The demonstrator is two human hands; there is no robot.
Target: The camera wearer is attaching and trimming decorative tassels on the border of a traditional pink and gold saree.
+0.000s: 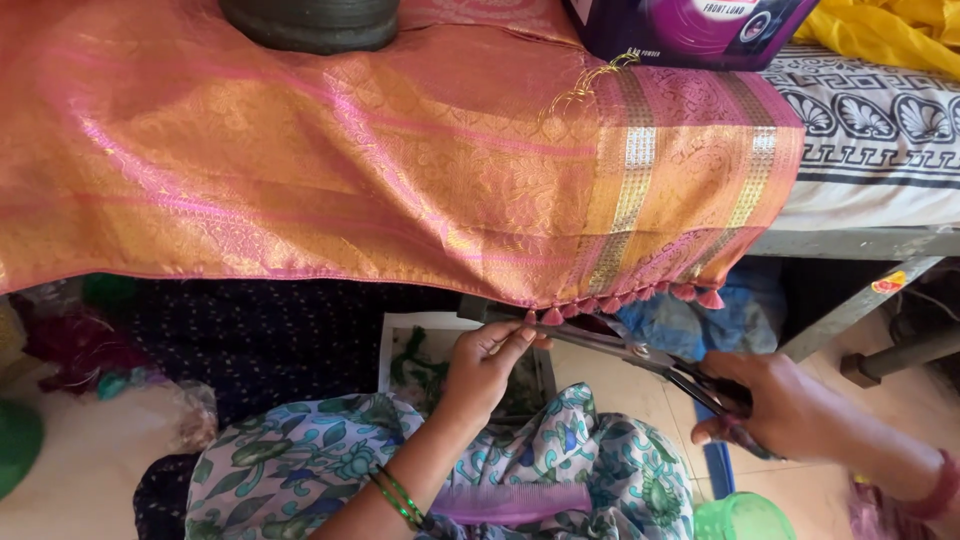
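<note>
**Now: scissors at the tassel edge**

Left hand (487,362) pinches a pink tassel (552,316) on the hanging cloth (300,180). Right hand (780,405) grips scissors (640,352), blades just beside those fingertips. Up top, a purple box (690,30) rests on the cloth.

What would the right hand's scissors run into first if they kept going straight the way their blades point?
The right hand aims the scissors up and left, at the row of pink tassels on the silk cloth's edge, beside the left hand's fingertips. Probably a tassel first, though depth is unclear.
</note>
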